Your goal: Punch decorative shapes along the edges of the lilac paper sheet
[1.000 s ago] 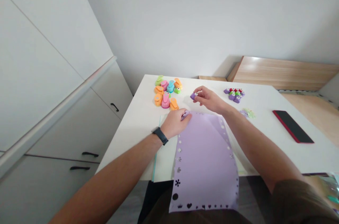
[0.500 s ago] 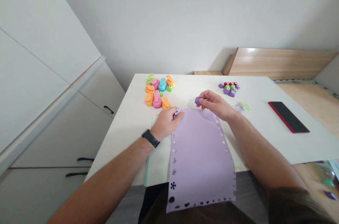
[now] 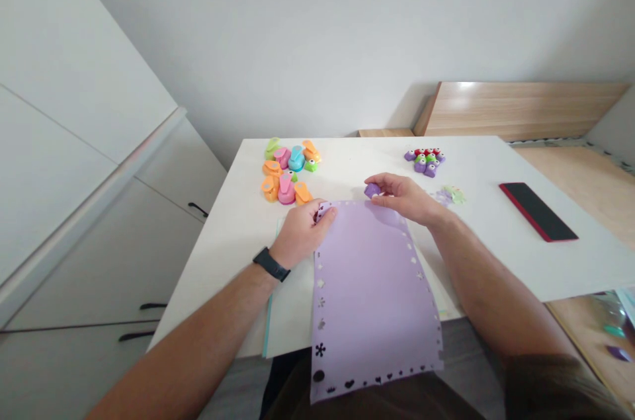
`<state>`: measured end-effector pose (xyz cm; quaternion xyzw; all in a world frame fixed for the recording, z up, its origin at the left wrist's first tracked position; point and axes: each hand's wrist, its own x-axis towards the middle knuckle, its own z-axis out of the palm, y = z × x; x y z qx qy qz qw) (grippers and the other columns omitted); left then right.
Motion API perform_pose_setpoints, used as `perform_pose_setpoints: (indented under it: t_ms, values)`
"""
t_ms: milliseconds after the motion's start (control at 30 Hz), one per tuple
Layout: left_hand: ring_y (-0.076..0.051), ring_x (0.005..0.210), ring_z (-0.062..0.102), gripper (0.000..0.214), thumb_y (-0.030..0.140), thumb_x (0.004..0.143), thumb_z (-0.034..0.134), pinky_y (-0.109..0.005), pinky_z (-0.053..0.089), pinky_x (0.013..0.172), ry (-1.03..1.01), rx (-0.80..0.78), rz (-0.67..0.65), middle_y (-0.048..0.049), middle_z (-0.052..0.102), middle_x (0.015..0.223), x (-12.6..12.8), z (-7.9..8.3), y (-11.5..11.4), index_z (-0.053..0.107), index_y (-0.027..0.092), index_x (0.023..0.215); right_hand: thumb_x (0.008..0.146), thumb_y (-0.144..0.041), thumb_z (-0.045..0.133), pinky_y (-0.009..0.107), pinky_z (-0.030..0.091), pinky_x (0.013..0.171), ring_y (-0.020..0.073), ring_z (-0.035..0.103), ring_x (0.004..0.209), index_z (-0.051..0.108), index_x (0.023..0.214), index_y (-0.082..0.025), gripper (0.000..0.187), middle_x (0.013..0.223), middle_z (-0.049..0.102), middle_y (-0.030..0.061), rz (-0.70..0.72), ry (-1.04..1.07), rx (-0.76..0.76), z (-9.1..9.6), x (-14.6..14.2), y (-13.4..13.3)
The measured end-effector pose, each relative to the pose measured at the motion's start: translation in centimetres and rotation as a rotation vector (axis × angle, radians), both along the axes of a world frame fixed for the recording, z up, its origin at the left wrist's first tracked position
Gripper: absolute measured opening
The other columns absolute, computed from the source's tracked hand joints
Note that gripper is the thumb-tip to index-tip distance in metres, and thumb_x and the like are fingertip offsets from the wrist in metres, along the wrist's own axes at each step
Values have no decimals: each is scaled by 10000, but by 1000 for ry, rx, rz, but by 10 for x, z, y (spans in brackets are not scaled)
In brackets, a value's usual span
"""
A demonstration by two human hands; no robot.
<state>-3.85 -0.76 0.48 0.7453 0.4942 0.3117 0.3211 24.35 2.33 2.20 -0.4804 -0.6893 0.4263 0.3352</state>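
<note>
Left hand (image 3: 297,235) pinches the lilac sheet (image 3: 370,288); right hand (image 3: 404,198) grips a purple punch (image 3: 372,190), apparently unlabelled.

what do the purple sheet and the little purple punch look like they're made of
Purple sheet: likely thin matte paper or card; it droops over the table edge, with punched shapes along its border. Small purple punch in the right hand: probably moulded plastic, solid colour.

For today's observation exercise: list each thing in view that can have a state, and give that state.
left hand: pinching the purple sheet's far left corner
right hand: gripping a small purple punch
small purple punch: held at the sheet's far edge
purple sheet: flat, edges punched, overhanging the table
phone: lying flat, screen dark
</note>
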Motion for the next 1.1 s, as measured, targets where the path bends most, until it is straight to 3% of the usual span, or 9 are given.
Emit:
perform_pose_setpoints:
  t_ms: [267, 1100]
  values:
    - [-145, 664, 551, 360, 498, 1007, 527, -264, 382, 602, 24, 9, 10, 14, 623, 732, 1, 2, 1, 668, 186, 896, 855, -283, 733, 424, 522, 969, 229, 664, 1015, 708, 1279, -211, 431, 1159, 745, 65, 96, -153, 36, 13, -1, -7]
    - [-157, 681, 588, 339, 479, 996, 550, -268, 408, 614, 6, -3, 11, -2, 679, 765, 2, 5, -1, 701, 182, 932, 850, -309, 746, 383, 528, 941, 219, 678, 990, 705, 1237, -218, 400, 1089, 742, 43, 174, -178, 18, 9, -4, -8]
